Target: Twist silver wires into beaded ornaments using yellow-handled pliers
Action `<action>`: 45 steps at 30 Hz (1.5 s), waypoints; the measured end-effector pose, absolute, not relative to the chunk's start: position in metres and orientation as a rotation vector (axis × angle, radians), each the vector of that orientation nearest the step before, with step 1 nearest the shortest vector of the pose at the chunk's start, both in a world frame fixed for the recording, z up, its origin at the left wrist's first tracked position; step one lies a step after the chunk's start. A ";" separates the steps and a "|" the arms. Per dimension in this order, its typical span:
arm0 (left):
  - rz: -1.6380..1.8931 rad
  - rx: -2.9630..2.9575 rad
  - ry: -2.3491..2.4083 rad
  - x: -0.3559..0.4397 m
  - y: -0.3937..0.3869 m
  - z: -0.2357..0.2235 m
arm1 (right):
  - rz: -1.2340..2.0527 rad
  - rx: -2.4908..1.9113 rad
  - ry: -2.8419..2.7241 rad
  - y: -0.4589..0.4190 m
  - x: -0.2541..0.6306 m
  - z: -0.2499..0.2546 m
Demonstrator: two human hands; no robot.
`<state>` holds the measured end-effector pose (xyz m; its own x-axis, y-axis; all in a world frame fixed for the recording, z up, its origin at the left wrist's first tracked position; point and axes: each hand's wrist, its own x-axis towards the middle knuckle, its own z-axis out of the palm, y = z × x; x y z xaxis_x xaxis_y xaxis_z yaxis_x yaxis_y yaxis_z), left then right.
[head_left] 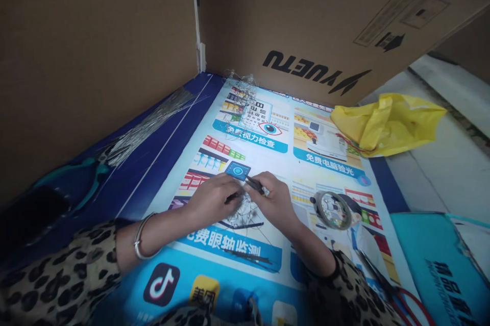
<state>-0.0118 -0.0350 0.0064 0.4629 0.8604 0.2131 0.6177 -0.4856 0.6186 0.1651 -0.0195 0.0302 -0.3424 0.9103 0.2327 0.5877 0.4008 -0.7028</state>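
Note:
My left hand [218,196] is closed at the top of a tangle of thin wire [245,212], and a small dark piece shows beneath its fingers. Close beside it, my right hand [276,202] grips a small dark pointed tool [255,184], its tip directed toward the left fingers. The fingers hide the tool's exact kind. The wire hangs low between both hands, over the printed poster [268,160]. Several dark thin strips [252,258] lie on the poster nearer to me.
A bundle of straight wires [149,124] lies left, near a black-and-teal object [90,175]. More tangled wire [245,92] is at the back by cardboard walls [268,15]. To the right are a tape roll [347,218], yellow bag [394,124], turquoise package [424,249] and red-handled scissors [386,285].

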 end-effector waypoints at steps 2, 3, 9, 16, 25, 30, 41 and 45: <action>0.728 2.231 1.237 -0.012 -0.034 0.006 | 0.762 -1.348 -1.995 -0.020 0.164 0.031; 0.748 2.214 1.239 -0.012 -0.034 0.006 | 0.811 -1.376 -1.968 -0.021 0.163 0.031; 0.820 2.170 1.228 -0.012 -0.034 0.005 | 1.042 -1.392 -1.869 -0.023 0.164 0.033; 0.825 2.178 1.220 -0.012 -0.034 0.005 | 1.184 -1.358 -1.874 -0.022 0.165 0.035; 0.876 2.184 1.178 -0.014 -0.034 0.008 | 1.248 -1.372 -1.828 -0.023 0.165 0.038; 0.923 2.179 1.147 -0.015 -0.033 0.004 | 1.267 -1.372 -1.827 -0.023 0.164 0.038; 0.798 2.156 1.170 -0.019 -0.032 0.010 | 0.768 -1.231 -2.122 -0.031 0.197 0.035; 0.823 2.142 1.188 -0.019 -0.033 0.008 | 0.699 -1.353 -2.253 -0.037 0.211 0.039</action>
<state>-0.0188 -0.0328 0.0083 0.4216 0.8731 0.2448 0.5357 -0.4576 0.7097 0.2113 -0.0365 0.0388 -0.4388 0.8936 0.0945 0.6830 0.4001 -0.6110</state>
